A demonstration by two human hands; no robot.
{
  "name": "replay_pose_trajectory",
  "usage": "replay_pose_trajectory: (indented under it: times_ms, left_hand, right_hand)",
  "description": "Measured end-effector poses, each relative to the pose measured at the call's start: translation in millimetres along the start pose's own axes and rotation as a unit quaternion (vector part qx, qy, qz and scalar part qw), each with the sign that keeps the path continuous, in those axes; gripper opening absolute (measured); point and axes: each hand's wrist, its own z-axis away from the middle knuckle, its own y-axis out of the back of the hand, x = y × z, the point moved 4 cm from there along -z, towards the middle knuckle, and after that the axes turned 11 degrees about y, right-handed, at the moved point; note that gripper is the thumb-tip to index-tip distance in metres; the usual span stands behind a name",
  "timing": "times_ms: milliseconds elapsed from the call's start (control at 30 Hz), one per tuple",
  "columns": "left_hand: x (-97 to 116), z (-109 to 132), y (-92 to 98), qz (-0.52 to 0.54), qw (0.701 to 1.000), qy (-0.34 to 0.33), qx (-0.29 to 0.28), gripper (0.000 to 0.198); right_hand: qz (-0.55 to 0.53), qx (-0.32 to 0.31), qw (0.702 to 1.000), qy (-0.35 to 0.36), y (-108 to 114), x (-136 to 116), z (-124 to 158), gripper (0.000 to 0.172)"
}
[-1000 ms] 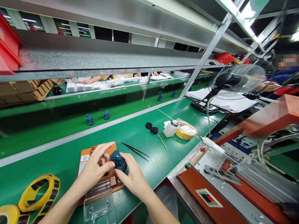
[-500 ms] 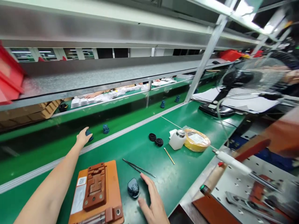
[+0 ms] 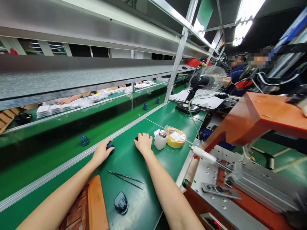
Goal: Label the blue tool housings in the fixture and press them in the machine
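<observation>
two hands have moved away from the tweezers: the left hand (image 3: 102, 152) grips a blue part (image 3: 110, 146), the right hand (image 3: 144, 143) curls over what looks like a black disc (image 3: 136, 138).

Here's the long line: a steel shelf (image 3: 72, 41) runs overhead the whole way down, held up on metal uprights (image 3: 178, 64). Strip lights (image 3: 242, 22) blaze against the dark ceiling on the right, windows (image 3: 52, 48) glow beyond the shelf on the left, and a second green bench (image 3: 48, 150) stretches alongside the near bench (image 3: 163, 115). And there's a desk fan (image 3: 205, 80), standing just past the near bench's far end.
</observation>
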Motion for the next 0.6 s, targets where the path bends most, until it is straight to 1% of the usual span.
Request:
replay_pose_trajectory:
  times_ms: [67, 133, 200, 267, 333, 400, 467, 533, 600]
  left_hand:
    - [2, -2, 0.4, 0.019, 1.0, -0.014, -0.002, 0.044]
    - [-5, -6, 12.7, 0.034, 0.999, -0.012, 0.005, 0.053]
    - [-21, -14, 35.1, 0.046, 0.998, 0.023, 0.04, 0.052]
    - [-43, -23, 62.1, 0.061, 0.991, 0.084, 0.089, 0.045]
    - [-66, -30, 85.8, 0.087, 0.978, 0.147, 0.117, 0.04]
    - [-82, -33, 101.6, 0.128, 0.966, 0.191, 0.114, 0.038]
    - [-90, -33, 109.4, 0.188, 0.954, 0.215, 0.096, 0.035]
    - [-86, -28, 111.5, 0.263, 0.937, 0.219, 0.072, 0.034]
    - [-72, -17, 110.5, 0.349, 0.914, 0.207, 0.036, 0.031]
  right_hand:
    - [0.014, -0.02, 1.0, -0.003, -10, 2, -5, 0.026]
    - [0.017, -0.03, 0.999, -0.004, -17, 4, -5, 0.021]
    - [0.013, -0.029, 0.999, -0.006, -20, 5, -5, 0.021]
    - [0.0, -0.017, 1.0, -0.003, -20, 5, -4, 0.024]
    - [-0.021, 0.005, 1.0, 0.005, -15, 2, -2, 0.028]
    - [-0.053, 0.035, 0.998, 0.016, -8, -1, 3, 0.033]
    - [-0.101, 0.062, 0.992, 0.04, 0, -7, 11, 0.036]
    - [-0.149, 0.078, 0.983, 0.077, 9, -18, 24, 0.037]
    - [-0.225, 0.092, 0.963, 0.119, 20, -35, 40, 0.037]
